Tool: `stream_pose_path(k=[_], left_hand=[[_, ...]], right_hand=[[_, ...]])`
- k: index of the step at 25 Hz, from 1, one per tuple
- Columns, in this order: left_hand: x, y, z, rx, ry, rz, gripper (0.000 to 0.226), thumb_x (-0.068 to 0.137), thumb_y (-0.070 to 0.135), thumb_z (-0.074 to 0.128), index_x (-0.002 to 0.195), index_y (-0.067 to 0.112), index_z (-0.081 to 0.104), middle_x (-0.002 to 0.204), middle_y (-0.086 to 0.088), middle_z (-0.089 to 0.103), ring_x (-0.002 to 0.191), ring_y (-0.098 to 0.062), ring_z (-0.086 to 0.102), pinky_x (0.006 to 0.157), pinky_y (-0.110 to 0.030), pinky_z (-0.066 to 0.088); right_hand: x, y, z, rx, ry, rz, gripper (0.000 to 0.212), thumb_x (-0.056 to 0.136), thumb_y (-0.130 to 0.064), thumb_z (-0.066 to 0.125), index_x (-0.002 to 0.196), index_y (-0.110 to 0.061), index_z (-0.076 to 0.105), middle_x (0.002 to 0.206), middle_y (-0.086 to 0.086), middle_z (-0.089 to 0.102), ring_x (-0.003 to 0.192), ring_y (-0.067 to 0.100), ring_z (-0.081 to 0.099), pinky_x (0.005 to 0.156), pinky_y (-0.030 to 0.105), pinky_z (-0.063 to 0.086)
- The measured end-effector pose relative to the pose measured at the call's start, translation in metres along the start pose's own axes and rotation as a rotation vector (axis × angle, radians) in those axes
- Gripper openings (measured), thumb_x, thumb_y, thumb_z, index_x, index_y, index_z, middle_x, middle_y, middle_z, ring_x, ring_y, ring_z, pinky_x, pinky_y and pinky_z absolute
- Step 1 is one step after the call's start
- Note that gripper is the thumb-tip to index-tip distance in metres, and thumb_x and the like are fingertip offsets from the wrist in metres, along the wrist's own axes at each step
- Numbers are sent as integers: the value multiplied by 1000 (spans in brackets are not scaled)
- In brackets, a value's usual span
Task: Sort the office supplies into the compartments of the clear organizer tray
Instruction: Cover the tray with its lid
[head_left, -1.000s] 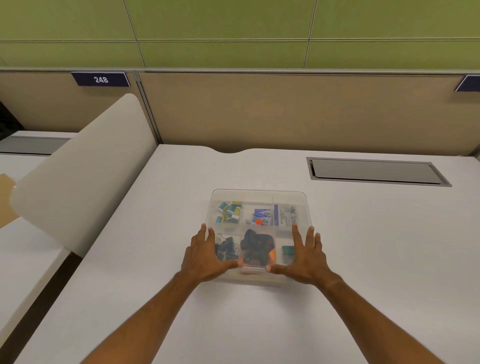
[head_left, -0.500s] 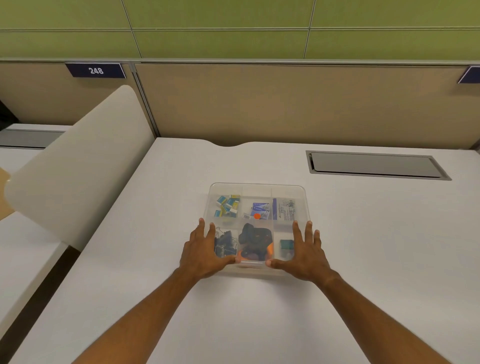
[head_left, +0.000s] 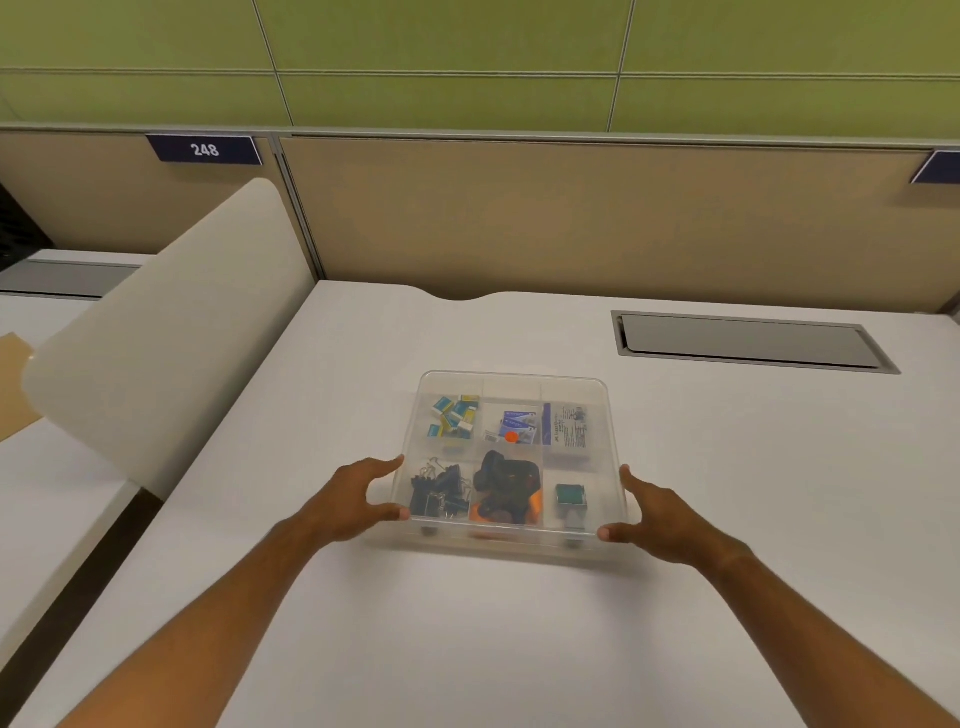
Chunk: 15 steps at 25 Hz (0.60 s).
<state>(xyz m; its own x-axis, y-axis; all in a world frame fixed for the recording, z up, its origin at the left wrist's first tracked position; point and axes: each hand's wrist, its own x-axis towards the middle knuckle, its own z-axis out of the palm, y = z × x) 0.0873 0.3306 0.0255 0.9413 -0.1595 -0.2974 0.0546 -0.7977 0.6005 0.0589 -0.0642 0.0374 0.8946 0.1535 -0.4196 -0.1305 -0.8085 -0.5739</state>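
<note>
The clear organizer tray (head_left: 514, 375) sits mid-desk with six filled compartments. The far row holds small blue-and-yellow boxes (head_left: 453, 415), blue staple boxes (head_left: 517, 427) and a white printed packet (head_left: 569, 431). In the near row are black binder clips (head_left: 436, 493), a black-and-orange tool (head_left: 506, 486) and a small green item (head_left: 570, 494). My left hand (head_left: 353, 499) clasps the tray's left wall, thumb at the near left corner. My right hand (head_left: 660, 514) clasps the right wall, thumb at the near right corner.
The white desk (head_left: 467, 623) carries a grey cable hatch (head_left: 748, 340) at the back right. A curved white divider (head_left: 171, 332) rises along the desk's left edge. A tan partition (head_left: 571, 218) closes off the back.
Both hands have slid off the top of the near compartments and outward to the tray's left and right walls. The tray's contents are unchanged.
</note>
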Motion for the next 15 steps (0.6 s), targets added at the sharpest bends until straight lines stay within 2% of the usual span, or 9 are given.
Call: stream_pose_path(k=[2,4,9,15], left_hand=[[4,3,-7,66,-67,-18,89,74,41,77,148,25,31,152,-3,37,138,-22,34,114,-43,31],[9,7,-12,135,-118,-30,91,74,44,76,149,28,26,154,-3,33,140,-24,31,114,-46,29],[15,9,-14,334,-161,-8,95,75,54,71,151,33,17,158,0,23,144,-22,22,117,-49,21],[22,5,-16,213,-193,-2,98,70,50,78,149,34,22,154,3,28,140,-21,27,115,-46,29]], right_hand=[[2,-2,-4,-18,-36,7,102,80,-40,73,153,-17,6,153,3,37,136,24,40,106,30,37],[4,-4,-7,-32,-72,8,102,81,-34,74,153,-18,3,152,4,38,135,25,41,108,36,38],[9,-6,-14,-67,-84,83,102,73,-32,82,148,-21,13,144,11,46,125,32,50,101,44,48],[15,-6,-16,-84,-87,134,103,66,-37,86,141,-22,17,135,10,51,118,30,54,98,42,48]])
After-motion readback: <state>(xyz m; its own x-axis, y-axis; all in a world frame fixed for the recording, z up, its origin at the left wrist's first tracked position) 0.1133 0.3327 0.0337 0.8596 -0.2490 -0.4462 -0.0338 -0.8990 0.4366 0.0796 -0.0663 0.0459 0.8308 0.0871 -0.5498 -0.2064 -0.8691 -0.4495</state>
